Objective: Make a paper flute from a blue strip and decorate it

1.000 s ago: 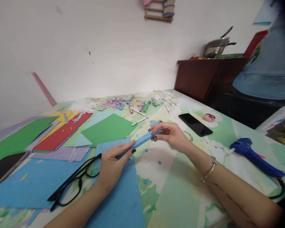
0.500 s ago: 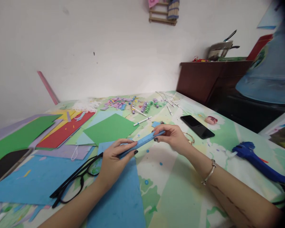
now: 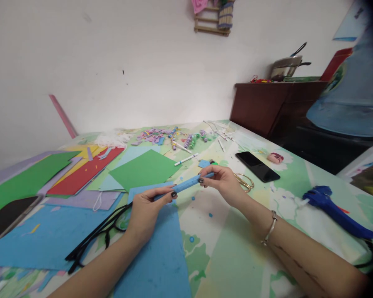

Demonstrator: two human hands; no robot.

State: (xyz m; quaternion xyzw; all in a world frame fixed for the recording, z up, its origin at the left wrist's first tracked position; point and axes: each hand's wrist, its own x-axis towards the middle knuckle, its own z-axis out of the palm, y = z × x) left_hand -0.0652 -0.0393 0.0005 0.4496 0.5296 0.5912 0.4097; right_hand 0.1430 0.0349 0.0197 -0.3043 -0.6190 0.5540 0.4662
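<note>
A narrow folded strip of blue craft paper (image 3: 188, 183) spans the gap between my hands, tilted slightly up to the right. My left hand (image 3: 147, 209) pinches its left end between thumb and fingers, while my right hand (image 3: 221, 182) grips the right end. Beneath my left hand lies a larger blue sheet (image 3: 161, 252). Black-framed glasses (image 3: 107, 234) rest beside my left wrist, partly hidden by it. Gold-handled scissors (image 3: 247, 183) lie just behind my right hand, which covers part of them. A small blue paper piece (image 3: 204, 164) sits beyond the strip.
Coloured sheets, among them a green one (image 3: 146, 169) and a red one (image 3: 87, 174), spread over the left side. Purple scraps (image 3: 152, 135) and white sticks (image 3: 220, 145) lie at the back. To the right are a black phone (image 3: 257, 166) and a blue glue gun (image 3: 335, 211).
My left hand has turned, its thumb now higher along the strip and covering more of it. My right hand has shifted slightly, and more of the gold scissors shows.
</note>
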